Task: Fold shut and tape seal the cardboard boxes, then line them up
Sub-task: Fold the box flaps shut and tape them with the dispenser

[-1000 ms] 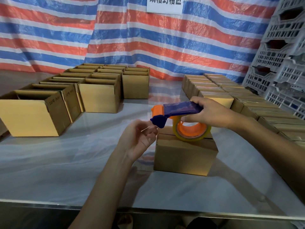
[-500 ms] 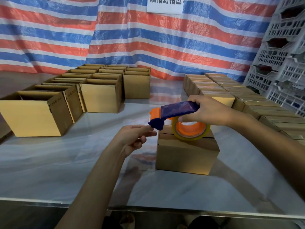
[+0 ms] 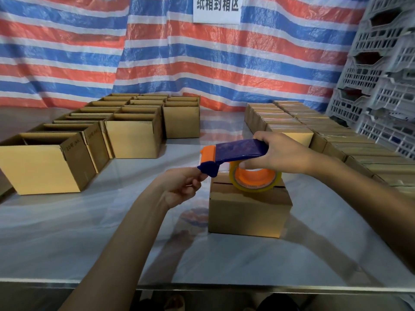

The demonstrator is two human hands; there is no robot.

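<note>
One carton (image 3: 247,212), flaps folded down, sits on the table (image 3: 89,243) just 3 o'clock of ctr. Your R hand (image 3: 285,153) is wrapped round the blue handle of the tape dispenser (image 3: 238,151). Its tape roll (image 3: 256,178), orange core, is over the carton top; touching or just above, can't tell. Your L hand (image 3: 179,187), at 9 o'clock of the carton, has thumb + fingertips pinched on the dispenser's blue nose; tape end there not resolvable. Open cartons (image 3: 45,162) grouped at 10 o'clock. Shut cartons (image 3: 336,140) in rows at 2 o'clock. Grey crates (image 3: 381,90) stacked at 3 o'clock. Striped tarp (image 3: 67,52) w/ white sign (image 3: 216,10) at 12.
</note>
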